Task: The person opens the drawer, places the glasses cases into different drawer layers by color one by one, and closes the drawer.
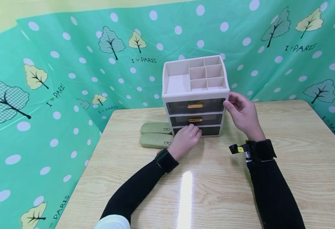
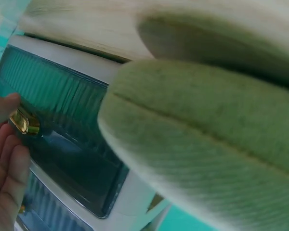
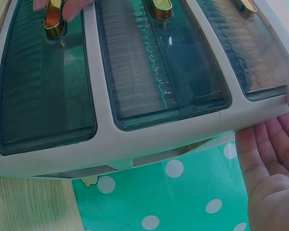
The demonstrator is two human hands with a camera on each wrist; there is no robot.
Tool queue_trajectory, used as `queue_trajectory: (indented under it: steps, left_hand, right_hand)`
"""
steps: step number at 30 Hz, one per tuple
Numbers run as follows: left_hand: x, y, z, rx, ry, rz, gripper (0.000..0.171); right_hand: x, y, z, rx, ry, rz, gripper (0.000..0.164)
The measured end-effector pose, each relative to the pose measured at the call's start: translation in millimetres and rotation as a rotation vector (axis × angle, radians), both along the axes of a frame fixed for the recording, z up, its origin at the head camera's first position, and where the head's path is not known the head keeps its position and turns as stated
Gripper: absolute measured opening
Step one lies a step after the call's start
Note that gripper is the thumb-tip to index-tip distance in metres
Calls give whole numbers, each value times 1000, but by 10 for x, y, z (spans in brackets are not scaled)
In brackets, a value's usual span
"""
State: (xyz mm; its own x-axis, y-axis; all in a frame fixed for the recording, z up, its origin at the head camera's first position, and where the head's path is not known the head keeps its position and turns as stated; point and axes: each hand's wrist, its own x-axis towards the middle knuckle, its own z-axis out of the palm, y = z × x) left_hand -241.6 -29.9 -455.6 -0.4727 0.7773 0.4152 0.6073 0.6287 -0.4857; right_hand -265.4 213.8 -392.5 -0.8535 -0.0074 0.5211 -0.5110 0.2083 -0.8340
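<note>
A white desktop drawer organizer (image 1: 196, 93) stands near the back of the table, its three dark see-through drawers facing me, each with a gold handle. At the bottom drawer (image 2: 72, 139), the fingers of my left hand (image 1: 185, 140) pinch the gold handle (image 2: 25, 121) from both sides. My right hand (image 1: 244, 116) grips the organizer's upper right edge, thumb at the front corner and fingers along the side wall. All three drawers look pushed in. In the right wrist view, the middle drawer (image 3: 164, 67) and top drawer (image 3: 253, 45) are untouched.
Two green glasses cases (image 1: 156, 140) lie side by side left of the organizer, close to my left wrist. Open compartments (image 1: 197, 73) top the organizer. Behind the wooden table (image 1: 219, 190) hangs a green dotted cloth (image 1: 144, 76).
</note>
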Motion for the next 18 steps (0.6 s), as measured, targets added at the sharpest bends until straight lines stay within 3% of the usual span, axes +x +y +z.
queue_trajectory:
  steps: [18]
  left_hand:
    - [-18,86,-27,-28,78,40,22]
  right_hand:
    - [-11,5,-6,3,0,-2,34]
